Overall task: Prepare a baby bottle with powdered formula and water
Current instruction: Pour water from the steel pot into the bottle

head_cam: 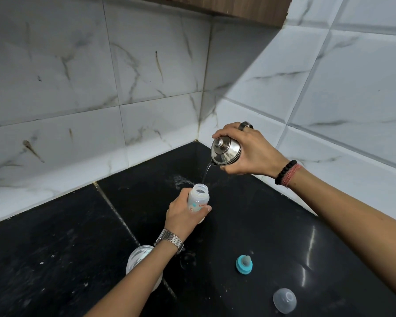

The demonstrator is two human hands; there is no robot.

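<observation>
Baby bottle [198, 201] half hidden in left grip [183, 217]; right grip [245, 152] clamps tilted kettle [225, 152].

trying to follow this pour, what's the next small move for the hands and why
Probably keep the steel kettle tilted in the right hand and watch the level: a thin water stream is falling into the open baby bottle, which the left hand holds upright on the black counter.

Light: bright on the right wall [352, 92]; left wall [78, 88] in diagonal shadow
Glare: white streaks on the counter [311, 243]
Edges: wide-angle bending; focus sharp
</observation>
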